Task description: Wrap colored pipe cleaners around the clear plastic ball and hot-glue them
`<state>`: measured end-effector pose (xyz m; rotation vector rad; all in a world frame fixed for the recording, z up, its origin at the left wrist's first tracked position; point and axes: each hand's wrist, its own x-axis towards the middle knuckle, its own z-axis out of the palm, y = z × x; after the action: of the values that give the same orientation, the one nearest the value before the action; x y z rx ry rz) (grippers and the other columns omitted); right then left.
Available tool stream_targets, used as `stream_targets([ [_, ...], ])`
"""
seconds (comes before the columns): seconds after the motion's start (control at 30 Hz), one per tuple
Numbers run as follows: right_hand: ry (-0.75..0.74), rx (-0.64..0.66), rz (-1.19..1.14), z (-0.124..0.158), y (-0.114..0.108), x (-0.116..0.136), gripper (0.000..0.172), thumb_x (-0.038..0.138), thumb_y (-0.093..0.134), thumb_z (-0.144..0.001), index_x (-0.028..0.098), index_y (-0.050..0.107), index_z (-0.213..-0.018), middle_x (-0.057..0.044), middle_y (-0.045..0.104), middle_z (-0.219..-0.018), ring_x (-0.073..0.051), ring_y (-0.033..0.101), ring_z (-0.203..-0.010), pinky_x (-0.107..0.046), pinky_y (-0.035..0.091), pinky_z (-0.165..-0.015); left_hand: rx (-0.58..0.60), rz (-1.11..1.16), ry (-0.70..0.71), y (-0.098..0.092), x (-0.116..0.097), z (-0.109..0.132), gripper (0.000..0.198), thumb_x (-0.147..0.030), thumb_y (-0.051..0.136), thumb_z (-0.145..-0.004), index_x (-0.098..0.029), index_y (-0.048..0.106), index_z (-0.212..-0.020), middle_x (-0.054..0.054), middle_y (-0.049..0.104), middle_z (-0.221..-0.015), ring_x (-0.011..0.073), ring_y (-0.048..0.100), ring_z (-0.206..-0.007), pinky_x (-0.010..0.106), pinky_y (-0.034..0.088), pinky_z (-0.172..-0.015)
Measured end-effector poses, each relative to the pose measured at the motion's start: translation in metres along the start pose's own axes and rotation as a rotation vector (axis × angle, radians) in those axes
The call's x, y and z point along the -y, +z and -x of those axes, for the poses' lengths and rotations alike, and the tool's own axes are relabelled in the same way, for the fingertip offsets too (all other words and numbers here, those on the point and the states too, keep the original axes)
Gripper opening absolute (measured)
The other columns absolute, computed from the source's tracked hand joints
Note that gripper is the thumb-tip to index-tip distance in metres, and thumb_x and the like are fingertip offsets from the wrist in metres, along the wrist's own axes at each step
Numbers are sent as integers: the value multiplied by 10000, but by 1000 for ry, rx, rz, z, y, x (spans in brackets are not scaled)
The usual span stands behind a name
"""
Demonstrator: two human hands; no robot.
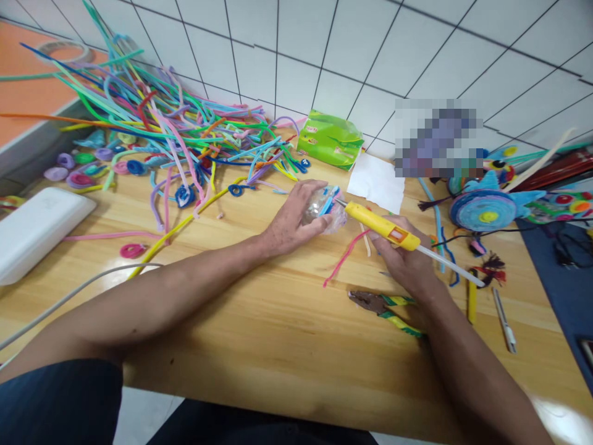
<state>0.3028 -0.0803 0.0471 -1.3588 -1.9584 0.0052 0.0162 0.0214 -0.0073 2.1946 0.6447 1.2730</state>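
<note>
My left hand [296, 217] is closed around a small clear round object [324, 210] with a blue pipe-cleaner piece on it, held just above the wooden table [259, 321]. My right hand [402, 258] grips a yellow glue gun [382, 226], a white glue stick poking out of its rear. The gun's metal tip touches the blue piece on the clear object. A loose pink pipe cleaner [343, 257] lies on the table between my hands.
A tangle of coloured pipe cleaners [185, 139] covers the table's far left, with small coiled discs beside it. A white box [34, 230] lies at left, a green packet [330, 139] and white paper [377, 182] behind. Pliers [382, 305], a pen [504, 320] and pipe-cleaner figures [486, 207] are at right.
</note>
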Motion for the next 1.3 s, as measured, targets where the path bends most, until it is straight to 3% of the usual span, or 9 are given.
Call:
stream_targets([
  [0.23,-75,52,-21,-3,-3,1,152,267,749,-1051,283,744,-1203,-36,847,-985,-226,759,-720,-362,624,-672,0,-21,7,1,1,0,585,-522,618,-1135,-267,453,-1635,159,635,-1599,347,607,-1524,595,530,-1340],
  [0.57,-35,83,24,-3,-6,3,113,317,738,-1061,273,756,-1164,-47,824,-922,-237,730,-693,-382,627,-690,6,-15,-6,1,2,0,634,-600,622,-1139,-275,460,-1659,167,627,-1617,362,590,-1559,609,513,-1352],
  [0.77,-16,19,-7,-2,-3,2,134,352,715,-1065,285,751,-1175,-59,841,-974,-269,784,-786,-406,660,-732,-9,29,-9,0,2,0,618,-603,628,-1143,-270,476,-1641,162,628,-1603,348,604,-1536,589,512,-1352],
  [1.03,-66,64,6,-4,-5,8,124,300,733,-1065,279,759,-1184,-64,860,-1007,-266,808,-797,-406,684,-757,10,19,-31,-1,-1,-1,620,-598,625,-1129,-270,480,-1635,172,633,-1618,360,601,-1548,604,506,-1357],
  [1.3,15,52,1,-2,-2,4,146,380,717,-1068,293,751,-1180,-68,850,-988,-275,790,-782,-425,678,-734,9,15,-42,1,-1,-1,623,-566,634,-1104,-280,474,-1635,169,640,-1611,370,609,-1530,630,513,-1342],
])
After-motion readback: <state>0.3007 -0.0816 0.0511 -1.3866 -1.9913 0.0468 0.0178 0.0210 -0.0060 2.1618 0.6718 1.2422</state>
